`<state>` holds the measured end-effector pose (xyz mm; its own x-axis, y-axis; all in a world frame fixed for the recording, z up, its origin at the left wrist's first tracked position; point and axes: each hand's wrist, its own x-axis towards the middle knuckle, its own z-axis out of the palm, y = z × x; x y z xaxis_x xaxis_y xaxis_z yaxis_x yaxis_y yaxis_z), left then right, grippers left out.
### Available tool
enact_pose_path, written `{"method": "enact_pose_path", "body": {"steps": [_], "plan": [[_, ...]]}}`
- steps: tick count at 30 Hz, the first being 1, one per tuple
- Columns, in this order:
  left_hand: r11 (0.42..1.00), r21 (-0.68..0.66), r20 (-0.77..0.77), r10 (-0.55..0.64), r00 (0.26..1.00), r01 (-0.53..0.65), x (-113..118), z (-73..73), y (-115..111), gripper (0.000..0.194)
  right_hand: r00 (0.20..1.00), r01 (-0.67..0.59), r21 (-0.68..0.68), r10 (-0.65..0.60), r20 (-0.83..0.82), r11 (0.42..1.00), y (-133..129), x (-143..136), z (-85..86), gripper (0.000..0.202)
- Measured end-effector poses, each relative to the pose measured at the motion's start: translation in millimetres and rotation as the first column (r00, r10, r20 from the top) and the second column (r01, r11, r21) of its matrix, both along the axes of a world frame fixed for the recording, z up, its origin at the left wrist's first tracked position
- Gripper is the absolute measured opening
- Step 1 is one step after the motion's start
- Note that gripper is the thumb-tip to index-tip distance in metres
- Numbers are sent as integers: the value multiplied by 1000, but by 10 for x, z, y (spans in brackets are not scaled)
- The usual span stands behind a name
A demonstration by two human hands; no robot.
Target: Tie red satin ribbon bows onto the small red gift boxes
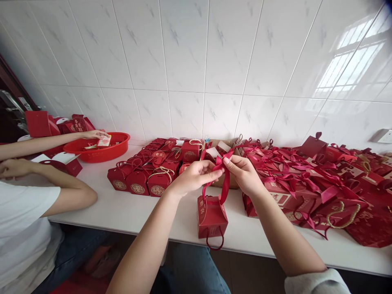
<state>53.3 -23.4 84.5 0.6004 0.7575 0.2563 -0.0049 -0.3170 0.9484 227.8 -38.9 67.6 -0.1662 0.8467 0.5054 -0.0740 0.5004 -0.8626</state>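
Note:
A small red gift box (212,216) stands upright near the table's front edge, its dark cord handle hanging over the front. A red ribbon (226,185) rises from its top in a loop. Above the box, my left hand (197,175) pinches the ribbon between thumb and fingers. My right hand (240,169) pinches it just to the right, close to the left fingertips. Between the two hands the ribbon is folded or crossed; whether it is knotted cannot be made out.
Rows of red boxes (138,182) stand left of centre. Many ribboned boxes (301,200) crowd the right side of the white table (180,228). At the left, a person's hand (97,134) holds a small packet over a red basin (118,149).

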Motion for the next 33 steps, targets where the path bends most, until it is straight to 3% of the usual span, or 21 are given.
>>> {"method": "enact_pose_path", "body": {"steps": [3, 5, 9, 12, 14, 20, 22, 25, 28, 31, 33], "plan": [[998, -36, -32, -49, 998, 48, -46, -66, 35, 22, 990, -4, 103, -11, 143, 995, -18, 73, 22, 33], [999, -49, -15, -20, 1000, 19, -67, -122, 73, 21, 944, -9, 299, -91, 318, 954, -34, 137, 39, 27], [994, -69, 18, 89, 996, -88, -82, -215, 136, 17, 777, -131, 692, -360, 517, 710, -13, 220, 7, 18], [991, -62, 4, 120, 993, -120, -86, -233, 136, 16, 693, -173, 813, -518, 501, 556, 33, 225, -61, 18], [991, -46, -12, 121, 993, -122, -90, -227, 119, 22, 662, -178, 844, -573, 484, 507, 58, 224, -100, 18], [983, 69, -40, 176, 984, -173, -100, -188, 45, 37, 700, -118, 870, -581, 416, 479, 94, 245, -144, 25], [975, 133, -59, 189, 980, -180, -101, -158, 11, 38, 741, -15, 867, -577, 344, 498, 86, 233, -163, 27], [943, 236, -55, 253, 966, -233, -115, -121, -44, 28, 781, 237, 795, -596, 187, 559, 36, 204, -230, 20], [859, 390, -60, 383, 922, -332, -176, -140, -109, 24, 765, 433, 650, -636, 102, 625, -63, 210, -346, 23], [710, 606, -134, 536, 833, -359, -295, -228, -195, 24, 738, 515, 542, -665, 114, 664, -189, 278, -500, 26], [644, 675, -164, 606, 779, -359, -404, -321, -252, 26, 713, 550, 508, -689, 129, 663, -285, 347, -624, 22]]}}
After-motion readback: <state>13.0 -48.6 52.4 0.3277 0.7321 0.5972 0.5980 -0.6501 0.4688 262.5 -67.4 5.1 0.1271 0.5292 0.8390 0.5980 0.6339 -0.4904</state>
